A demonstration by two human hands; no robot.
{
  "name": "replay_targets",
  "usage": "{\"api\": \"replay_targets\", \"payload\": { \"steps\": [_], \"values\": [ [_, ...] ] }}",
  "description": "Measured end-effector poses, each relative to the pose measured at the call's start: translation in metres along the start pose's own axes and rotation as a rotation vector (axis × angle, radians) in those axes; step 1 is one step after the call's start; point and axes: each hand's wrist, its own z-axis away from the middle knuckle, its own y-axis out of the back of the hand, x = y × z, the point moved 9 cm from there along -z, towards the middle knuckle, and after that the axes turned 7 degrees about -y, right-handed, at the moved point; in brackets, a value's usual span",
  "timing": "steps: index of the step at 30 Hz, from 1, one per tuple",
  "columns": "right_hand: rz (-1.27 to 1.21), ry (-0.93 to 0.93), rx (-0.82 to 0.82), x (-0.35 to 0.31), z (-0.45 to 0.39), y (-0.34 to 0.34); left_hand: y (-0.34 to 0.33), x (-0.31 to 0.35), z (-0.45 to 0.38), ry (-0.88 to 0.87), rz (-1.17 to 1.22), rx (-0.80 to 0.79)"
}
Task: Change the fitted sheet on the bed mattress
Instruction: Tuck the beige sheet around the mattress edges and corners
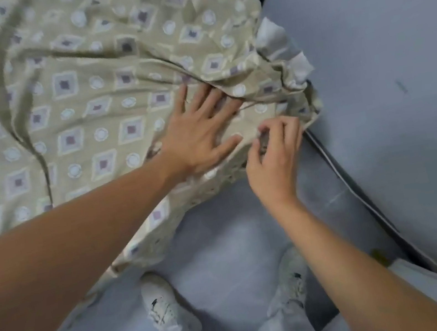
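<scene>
At 6 o'clock, two white shoes (159,301) stand on the grey floor (216,241), the legs cut off below. The right hand (274,155) pinches the fitted sheet (57,85) at the mattress corner (276,38), its edge hidden by folds. The left hand (199,130) presses flat, fingers spread. A grey wall (375,21) stands at 2 o'clock.

No text, label, brand, number or sign can be read anywhere in the view. The fitted sheet (70,109) carries only a printed pattern of squares and circles, and the shoes (159,301) show dark, illegible marks.
</scene>
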Motion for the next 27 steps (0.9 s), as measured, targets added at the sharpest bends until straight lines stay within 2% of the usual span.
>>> {"api": "replay_targets", "payload": {
  "steps": [3,8,13,16,21,24,27],
  "values": [
    [-0.117,-0.240,0.020,0.065,0.017,0.006,-0.003,0.007,-0.007,-0.025,-0.065,-0.028],
    [-0.218,-0.547,-0.151,0.153,0.050,-0.031,-0.001,0.031,-0.025,-0.107,-0.089,-0.025],
    [-0.694,-1.049,-0.234,0.185,0.059,-0.094,-0.010,0.055,-0.046,-0.127,-0.086,-0.034],
    [-0.884,-1.046,-0.179,0.183,0.043,-0.113,-0.010,0.055,-0.044,-0.131,-0.080,-0.013],
    [-0.788,-1.018,-0.038,0.204,0.027,-0.113,0.004,0.055,-0.060,-0.201,-0.096,-0.019],
    [-0.507,-1.026,-0.019,0.236,0.024,-0.107,0.020,0.054,-0.089,-0.271,-0.122,-0.010],
    [-0.285,-1.074,-0.076,0.268,0.030,-0.115,0.018,0.061,-0.110,-0.381,-0.150,-0.034]
  ]
}}
